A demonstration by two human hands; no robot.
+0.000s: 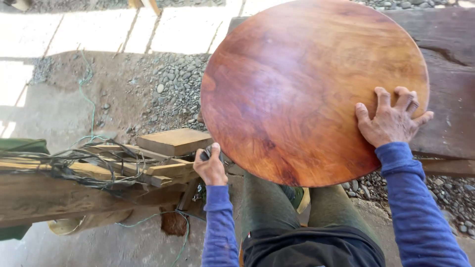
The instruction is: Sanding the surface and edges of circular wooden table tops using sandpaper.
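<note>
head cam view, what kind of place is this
Probably an outdoor woodworking yard: a polished round wooden disc under the right hand, rough timber offcuts by the left hand, gravel ground.

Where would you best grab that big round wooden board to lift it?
Probably by its rim, one hand on each side. The round wooden board is wide, flat and smooth, with no handle, so only the edge gives a hold. The right hand lies spread on its right edge; the left hand sits by the lower left rim, closed on something small and dark. It rests on a wooden plank.
</note>
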